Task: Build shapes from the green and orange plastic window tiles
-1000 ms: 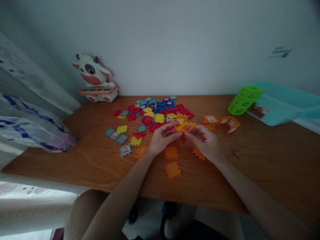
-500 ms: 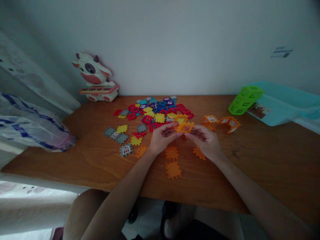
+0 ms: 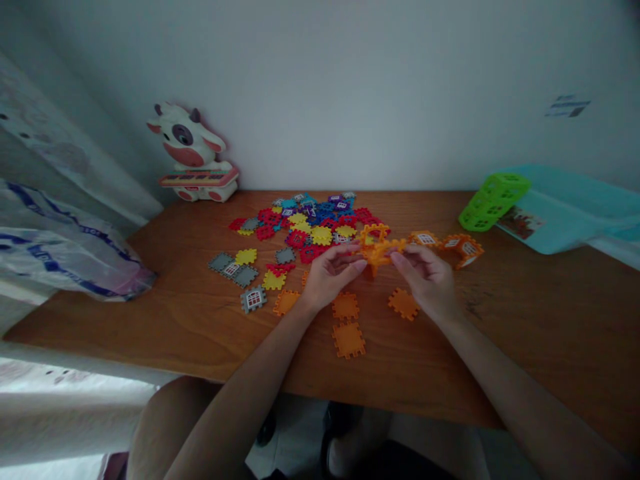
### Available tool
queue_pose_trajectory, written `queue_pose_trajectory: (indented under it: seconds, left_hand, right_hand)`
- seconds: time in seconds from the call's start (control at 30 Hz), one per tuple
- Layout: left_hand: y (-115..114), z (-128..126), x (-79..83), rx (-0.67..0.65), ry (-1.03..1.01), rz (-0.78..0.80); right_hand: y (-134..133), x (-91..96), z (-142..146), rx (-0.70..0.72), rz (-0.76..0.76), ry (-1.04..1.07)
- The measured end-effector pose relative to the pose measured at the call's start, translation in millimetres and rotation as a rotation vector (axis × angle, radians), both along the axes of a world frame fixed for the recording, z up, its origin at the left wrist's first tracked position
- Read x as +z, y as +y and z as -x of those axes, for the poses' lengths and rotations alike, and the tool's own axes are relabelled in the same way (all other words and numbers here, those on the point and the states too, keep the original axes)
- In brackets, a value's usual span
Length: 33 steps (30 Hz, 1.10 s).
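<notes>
Both hands hold orange interlocking building tiles [image 3: 376, 251] above the middle of the table. My left hand [image 3: 330, 275] pinches the left side of these joined tiles between thumb and fingers. On their right side, my right hand [image 3: 429, 279] is closed with its thumb against an orange tile edge. Whether the right-hand piece is fully joined to the rest, I cannot tell. Below the hands lie loose flat orange tiles [image 3: 349, 340], and another orange tile [image 3: 403, 304] is under my right wrist. Beyond my right hand stand joined orange tiles with white windows [image 3: 463, 249].
A pile of red, yellow, blue and purple tiles [image 3: 320, 235] lies behind the hands, with grey tiles [image 3: 253, 299] to the left. A green tile tower [image 3: 493, 202] leans by a light-blue bin [image 3: 560, 213]. A cow toy keyboard [image 3: 197, 177] and a plastic bag [image 3: 70, 247] are at left.
My right hand has moved slightly to the right, and the orange piece at its fingertips now extends further right. My left hand keeps its hold with little movement.
</notes>
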<state>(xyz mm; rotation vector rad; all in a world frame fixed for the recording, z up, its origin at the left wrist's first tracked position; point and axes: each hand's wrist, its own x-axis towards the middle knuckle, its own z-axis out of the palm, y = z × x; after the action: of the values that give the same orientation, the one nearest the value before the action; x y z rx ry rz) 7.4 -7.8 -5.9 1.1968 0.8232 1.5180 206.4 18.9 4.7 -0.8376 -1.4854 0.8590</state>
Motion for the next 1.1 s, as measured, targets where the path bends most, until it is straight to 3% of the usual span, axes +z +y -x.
queue_pose_trajectory:
  seconds: [0.1,0.27,0.6,0.7,0.87,0.97,1.1]
  left_hand:
    - [1,2,3.0,0.072,0.051,-0.029]
    - [3,7,3.5,0.230,0.139,-0.002]
    - [6,7,-2.8,0.326,0.276,-0.019]
    - [3,8,-4.6,0.378,0.457,-0.143]
    - [-9,7,-1.0,0.283,0.900,-0.605]
    - [-15,5,3.9,0.253,0.929,-0.741]
    - [-16,5,8.1,0.285,0.898,-0.804]
  right_hand:
    - [8,0.5,-8,-0.155,-0.027,0.009]
    - [21,-3.1,-22,-0.340,-0.033,-0.237]
    - [26,-7.5,-25,-0.331,0.221,-0.770]
    - [27,-7.9,-27,-0.296,0.162,-0.853]
    - [28,-12.6,-29,-0.188,0.196,-0.792]
    - [30,-15.7,-30,-0.132,0.203,-0.737]
    - [33,-20.2,-33,-0.078,0.268,-0.668]
